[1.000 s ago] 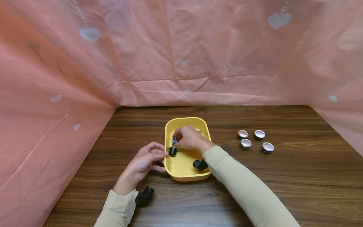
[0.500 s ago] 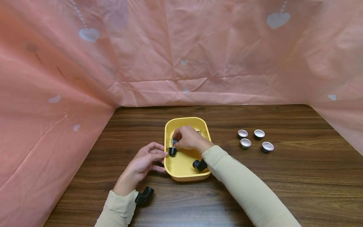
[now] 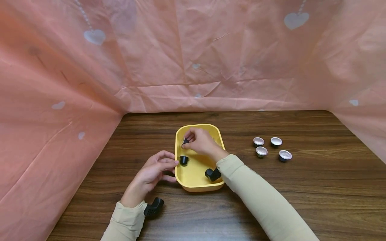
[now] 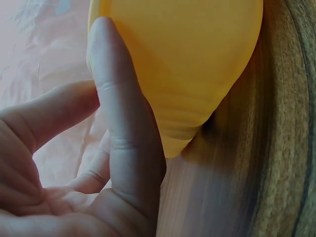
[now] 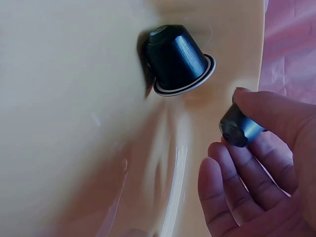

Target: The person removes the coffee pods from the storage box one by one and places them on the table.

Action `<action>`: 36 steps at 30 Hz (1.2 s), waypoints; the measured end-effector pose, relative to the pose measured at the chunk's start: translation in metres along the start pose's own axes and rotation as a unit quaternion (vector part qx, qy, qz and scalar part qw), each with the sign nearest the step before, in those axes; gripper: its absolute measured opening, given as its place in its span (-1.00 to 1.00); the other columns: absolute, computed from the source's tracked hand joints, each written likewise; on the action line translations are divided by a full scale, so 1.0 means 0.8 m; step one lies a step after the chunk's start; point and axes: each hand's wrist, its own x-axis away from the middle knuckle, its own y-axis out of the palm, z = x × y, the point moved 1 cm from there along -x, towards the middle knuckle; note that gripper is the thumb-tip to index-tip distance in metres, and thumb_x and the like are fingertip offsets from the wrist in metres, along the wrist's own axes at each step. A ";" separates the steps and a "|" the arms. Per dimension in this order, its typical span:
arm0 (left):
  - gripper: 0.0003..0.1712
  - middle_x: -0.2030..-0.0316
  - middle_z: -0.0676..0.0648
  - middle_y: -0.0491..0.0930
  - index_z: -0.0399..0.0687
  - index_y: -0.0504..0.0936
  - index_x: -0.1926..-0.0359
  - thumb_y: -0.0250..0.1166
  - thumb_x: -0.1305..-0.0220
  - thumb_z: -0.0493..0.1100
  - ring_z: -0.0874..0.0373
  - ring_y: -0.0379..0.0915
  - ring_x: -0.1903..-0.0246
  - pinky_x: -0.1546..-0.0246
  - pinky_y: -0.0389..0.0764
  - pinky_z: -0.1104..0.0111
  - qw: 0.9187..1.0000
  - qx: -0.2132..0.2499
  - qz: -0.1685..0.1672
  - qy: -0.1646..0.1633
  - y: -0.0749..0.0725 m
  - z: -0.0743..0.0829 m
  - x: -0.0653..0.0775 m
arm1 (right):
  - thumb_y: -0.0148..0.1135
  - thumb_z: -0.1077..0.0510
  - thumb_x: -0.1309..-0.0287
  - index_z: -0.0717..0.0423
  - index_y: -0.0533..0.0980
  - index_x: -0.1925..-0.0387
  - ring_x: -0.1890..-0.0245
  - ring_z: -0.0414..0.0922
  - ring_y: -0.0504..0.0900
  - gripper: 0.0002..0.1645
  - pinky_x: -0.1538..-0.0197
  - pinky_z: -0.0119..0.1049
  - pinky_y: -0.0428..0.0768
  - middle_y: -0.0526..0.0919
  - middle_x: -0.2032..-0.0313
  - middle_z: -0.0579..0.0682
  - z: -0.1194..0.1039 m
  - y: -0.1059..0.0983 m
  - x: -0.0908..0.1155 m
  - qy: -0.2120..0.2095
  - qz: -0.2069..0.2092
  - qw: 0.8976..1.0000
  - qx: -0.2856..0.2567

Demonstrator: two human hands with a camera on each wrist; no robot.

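In the head view, my left hand (image 3: 153, 169) is at the left wall of a yellow tub (image 3: 196, 188). Its thumb tip touches the rim and the other fingers lie loosely along the outside. My right hand (image 3: 200, 142) reaches inside the tub and pinches a dark coffee capsule (image 3: 185, 142) between thumb and fingers, near the far left corner. The right wrist view shows that capsule (image 5: 239, 127) tilted in the grip. A second black coffee capsule (image 3: 184, 160) lies on its side in the tub by the left wall, its foil rim toward the far end.
Several foil-topped coffee capsules (image 3: 261, 152) stand on the wooden table (image 3: 316, 187) right of the tub. Pink cloth (image 3: 193, 57) with pale hearts hangs behind and at the sides. Small black devices (image 3: 153, 207) are worn at the wrists.
My right hand has lifted its capsule away from the lying one and moved it toward the tub's far end, tilting it. My left hand has stayed at the rim.
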 end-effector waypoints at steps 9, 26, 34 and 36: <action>-0.66 0.20 -0.02 0.75 -0.31 0.43 -0.13 0.33 -0.46 -0.31 0.13 0.68 0.32 0.32 0.86 0.23 1.000 0.001 -0.001 0.004 0.000 0.000 0.000 | 0.59 0.11 -0.19 0.13 0.71 -0.07 0.04 -0.04 0.74 -0.57 -0.11 -0.21 0.73 0.79 0.09 0.05 0.000 -0.002 0.000 0.005 0.020 0.999 -0.043; -0.67 0.19 -0.03 0.75 -0.27 0.44 -0.12 0.33 -0.46 -0.31 0.12 0.68 0.30 0.31 0.86 0.24 1.000 -0.002 -0.003 0.005 -0.001 0.000 -0.001 | 0.54 0.29 -0.22 0.19 0.64 -0.16 0.01 -0.09 0.76 -0.53 -0.08 -0.37 0.76 0.78 -0.04 0.12 -0.004 -0.008 -0.001 0.027 0.027 0.961 -0.272; -0.69 0.21 0.00 0.75 -0.25 0.44 -0.11 0.33 -0.46 -0.31 0.13 0.68 0.31 0.31 0.86 0.24 1.000 -0.003 -0.006 0.004 -0.001 -0.001 -0.001 | 0.55 0.29 -0.20 0.20 0.65 -0.14 0.08 -0.17 0.76 -0.53 -0.05 -0.39 0.76 0.79 -0.02 0.12 -0.004 -0.011 -0.001 0.028 0.039 0.959 -0.278; -0.67 0.20 0.01 0.75 -0.26 0.45 -0.12 0.34 -0.46 -0.30 0.13 0.68 0.30 0.30 0.87 0.24 1.000 -0.004 -0.005 0.003 -0.001 -0.001 -0.001 | 0.56 0.29 -0.19 0.20 0.66 -0.13 0.09 -0.18 0.77 -0.53 -0.05 -0.39 0.76 0.80 -0.02 0.13 -0.005 -0.013 0.000 0.029 0.047 0.958 -0.281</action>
